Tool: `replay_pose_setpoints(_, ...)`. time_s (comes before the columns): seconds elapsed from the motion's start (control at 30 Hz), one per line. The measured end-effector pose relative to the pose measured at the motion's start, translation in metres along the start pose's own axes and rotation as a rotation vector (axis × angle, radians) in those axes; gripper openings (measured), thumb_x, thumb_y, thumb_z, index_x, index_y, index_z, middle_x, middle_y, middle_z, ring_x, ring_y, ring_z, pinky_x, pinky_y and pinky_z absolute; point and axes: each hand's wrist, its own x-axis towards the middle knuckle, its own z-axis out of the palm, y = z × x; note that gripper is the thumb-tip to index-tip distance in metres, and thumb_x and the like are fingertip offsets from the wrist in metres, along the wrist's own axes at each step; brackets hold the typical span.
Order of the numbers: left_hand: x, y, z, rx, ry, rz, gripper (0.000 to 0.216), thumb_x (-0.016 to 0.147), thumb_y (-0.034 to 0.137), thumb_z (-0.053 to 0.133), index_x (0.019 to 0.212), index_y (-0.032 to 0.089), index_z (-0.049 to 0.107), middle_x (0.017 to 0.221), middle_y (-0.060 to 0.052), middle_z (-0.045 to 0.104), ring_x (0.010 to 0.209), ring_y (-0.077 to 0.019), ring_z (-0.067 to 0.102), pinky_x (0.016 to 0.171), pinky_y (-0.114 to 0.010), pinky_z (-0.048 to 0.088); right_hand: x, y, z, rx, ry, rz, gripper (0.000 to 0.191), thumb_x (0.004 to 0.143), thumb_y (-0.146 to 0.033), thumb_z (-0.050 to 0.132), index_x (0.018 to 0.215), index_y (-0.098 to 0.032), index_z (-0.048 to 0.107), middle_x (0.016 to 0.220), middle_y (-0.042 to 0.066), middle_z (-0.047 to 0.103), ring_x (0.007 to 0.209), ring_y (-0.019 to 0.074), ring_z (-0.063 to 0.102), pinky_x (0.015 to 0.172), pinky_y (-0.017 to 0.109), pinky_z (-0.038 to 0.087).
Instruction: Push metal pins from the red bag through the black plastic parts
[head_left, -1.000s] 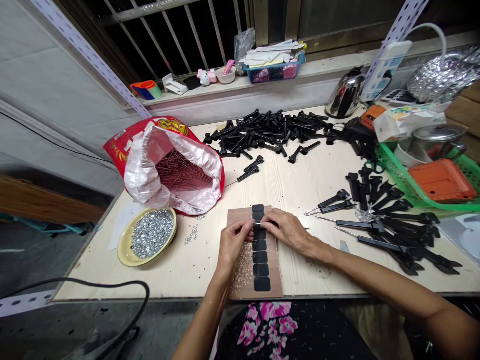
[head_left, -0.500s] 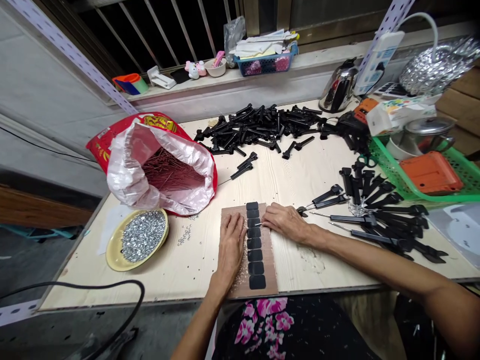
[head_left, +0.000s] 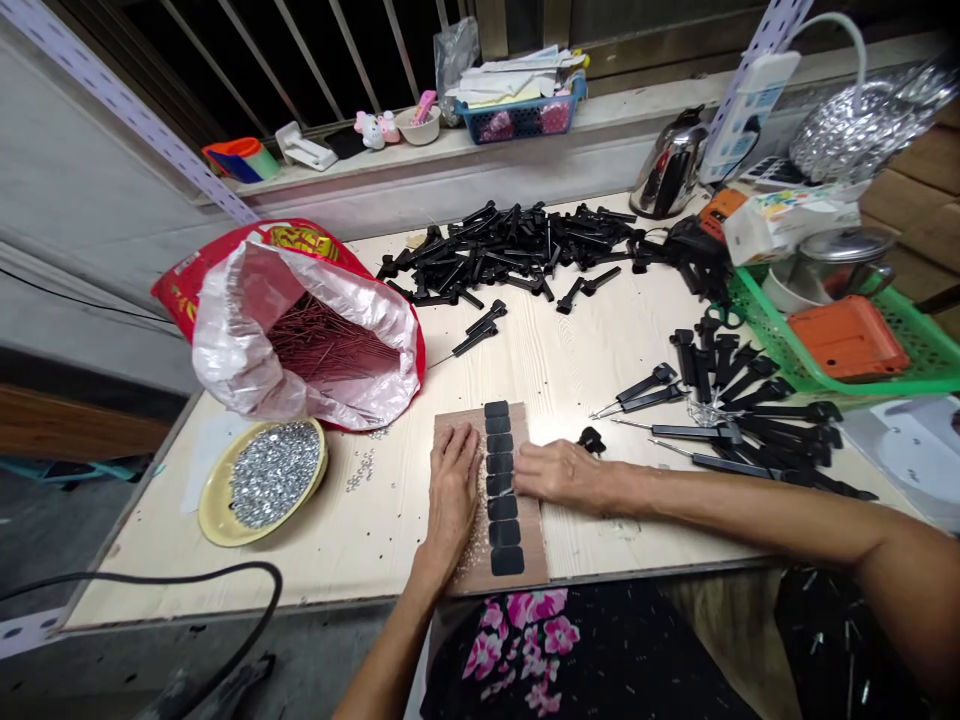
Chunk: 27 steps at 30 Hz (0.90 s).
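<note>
A brown board [head_left: 534, 545] lies at the table's near edge, with a column of black pads [head_left: 499, 485] down its middle. My left hand [head_left: 454, 480] rests flat on the board's left half, fingers stretched out, holding nothing. My right hand [head_left: 559, 472] lies on the board's right edge. Its fingers are drawn together and their tips touch one of the middle pads. Whatever they pinch is hidden. A small black plastic piece [head_left: 591, 438] lies just behind the right hand.
A red foil-lined bag [head_left: 225, 300] of thin pins lies at left, beside a yellow plate [head_left: 211, 500] of small metal bits. Black handles [head_left: 517, 250] are heaped at the back and pinned ones [head_left: 750, 430] at right. A green basket [head_left: 765, 335] and kettle [head_left: 667, 170] stand far right.
Both hands came down from a raised two-handed pinch over the pads. The left now lies flat on the board, and the right has slid nearer along the pad column.
</note>
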Motion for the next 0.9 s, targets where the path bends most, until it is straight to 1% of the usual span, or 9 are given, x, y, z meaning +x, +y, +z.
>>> replay_pose_setpoints(0.07,0.000,0.000,0.000,-0.004,0.011,-0.002,0.037,0.092,0.025,0.041,0.125,0.019,0.056,0.134,-0.010,0.054,0.131,-0.0272,0.038,0.104,-0.052,0.037,0.001,-0.001,-0.002,0.021,-0.002,0.020,0.025,0.096,-0.013,0.037,0.081,-0.015,0.057,0.077,0.001,0.055,0.071,0.0111,0.046,0.047,0.019,0.035)
replay_pose_setpoints(0.17,0.000,-0.001,0.001,0.004,0.024,-0.002,0.037,0.091,0.026,0.043,0.124,0.020,0.057,0.134,-0.010,0.054,0.130,-0.0279,0.039,0.104,-0.053,0.036,0.004,0.000,-0.003,0.045,0.065,0.192,0.022,0.096,-0.020,0.041,0.082,-0.014,0.057,0.078,0.001,0.054,0.071,0.0105,0.046,0.048,0.018,0.038)
replay_pose_setpoints(0.27,0.001,-0.001,0.002,0.006,0.027,0.009,0.036,0.091,0.027,0.043,0.123,0.018,0.058,0.133,-0.011,0.055,0.129,-0.0283,0.040,0.103,-0.053,0.037,0.003,-0.003,-0.002,0.046,-0.021,0.005,0.024,0.095,-0.013,0.038,0.080,-0.016,0.056,0.073,-0.001,0.051,0.068,0.0100,0.044,0.046,0.017,0.035)
replay_pose_setpoints(0.33,0.001,-0.002,0.003,0.007,0.034,0.012,0.036,0.091,0.027,0.043,0.123,0.018,0.058,0.132,-0.012,0.055,0.129,-0.0281,0.040,0.103,-0.052,0.037,0.003,-0.004,-0.002,0.036,-0.039,-0.027,0.026,0.095,-0.012,0.036,0.079,-0.016,0.056,0.072,-0.002,0.050,0.068,0.0102,0.043,0.046,0.017,0.034)
replay_pose_setpoints(0.47,0.001,-0.001,0.002,0.004,0.034,0.003,0.036,0.091,0.026,0.043,0.123,0.018,0.058,0.133,-0.011,0.055,0.129,-0.0278,0.039,0.103,-0.052,0.037,0.005,-0.002,-0.003,0.016,0.035,0.183,0.028,0.097,-0.018,0.034,0.079,-0.014,0.055,0.075,0.001,0.051,0.066,0.0106,0.042,0.046,0.019,0.036)
replay_pose_setpoints(0.57,0.001,0.000,0.002,-0.001,0.030,-0.005,0.036,0.091,0.025,0.044,0.122,0.017,0.059,0.132,-0.012,0.055,0.129,-0.0279,0.040,0.104,-0.051,0.037,0.006,-0.002,-0.001,0.068,-0.037,0.022,0.031,0.097,-0.014,0.030,0.079,-0.016,0.055,0.073,-0.001,0.051,0.066,0.0102,0.042,0.045,0.018,0.035)
replay_pose_setpoints(0.73,0.001,0.000,0.001,0.000,0.038,0.004,0.035,0.091,0.025,0.044,0.123,0.019,0.058,0.132,-0.010,0.055,0.129,-0.0278,0.040,0.103,-0.051,0.037,0.006,0.000,-0.002,-0.002,0.015,0.151,0.028,0.097,-0.015,0.032,0.081,-0.015,0.055,0.075,0.001,0.053,0.068,0.0104,0.044,0.046,0.019,0.035)
replay_pose_setpoints(0.83,0.001,0.000,0.002,0.006,0.041,0.011,0.035,0.091,0.024,0.044,0.122,0.018,0.058,0.132,-0.011,0.055,0.129,-0.0281,0.040,0.102,-0.050,0.038,0.003,-0.006,0.000,-0.042,-0.018,-0.028,0.027,0.097,-0.013,0.034,0.081,-0.016,0.056,0.077,0.001,0.053,0.073,0.0113,0.045,0.047,0.020,0.032)
replay_pose_setpoints(0.9,0.001,0.000,0.002,0.024,0.049,0.020,0.035,0.091,0.024,0.045,0.122,0.016,0.059,0.131,-0.012,0.056,0.128,-0.0283,0.041,0.102,-0.050,0.039,0.001,-0.010,0.003,-0.057,0.004,-0.046,0.026,0.097,-0.018,0.037,0.079,-0.016,0.055,0.077,0.001,0.054,0.074,0.0123,0.045,0.048,0.022,0.031)
